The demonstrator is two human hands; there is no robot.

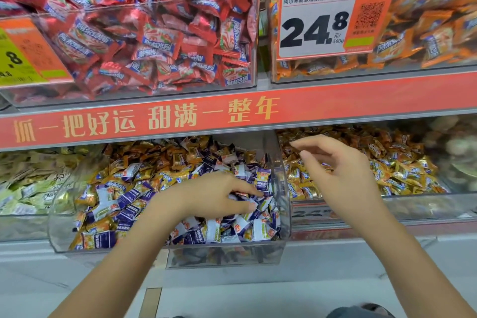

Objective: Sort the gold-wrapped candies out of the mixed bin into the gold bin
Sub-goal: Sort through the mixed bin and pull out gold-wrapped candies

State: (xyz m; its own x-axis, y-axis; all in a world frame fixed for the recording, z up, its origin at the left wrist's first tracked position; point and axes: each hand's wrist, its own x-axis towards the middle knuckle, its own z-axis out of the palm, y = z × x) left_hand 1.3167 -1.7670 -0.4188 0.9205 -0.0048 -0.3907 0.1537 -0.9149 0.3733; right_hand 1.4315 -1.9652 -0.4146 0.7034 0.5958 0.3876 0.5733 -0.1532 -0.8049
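The mixed bin (59,214) is a clear plastic tub on the lower shelf, heaped with purple-and-white candies and gold-wrapped candies (165,178). My left hand (216,196) lies inside it on the right side, its fingertips touching purple wrappers; I cannot see anything gripped. To the right, the gold bin (426,204) holds a pile of gold candies (402,175). My right hand (338,170) hovers over the gold bin's left part with fingers spread and relaxed, holding nothing.
A red shelf strip (361,100) with gold lettering runs above the lower bins. The upper shelf carries a bin of red candies (154,41) and one of orange candies (438,20) with a 24.8 price tag (317,23). A bin of pale green candies (23,188) sits at the left.
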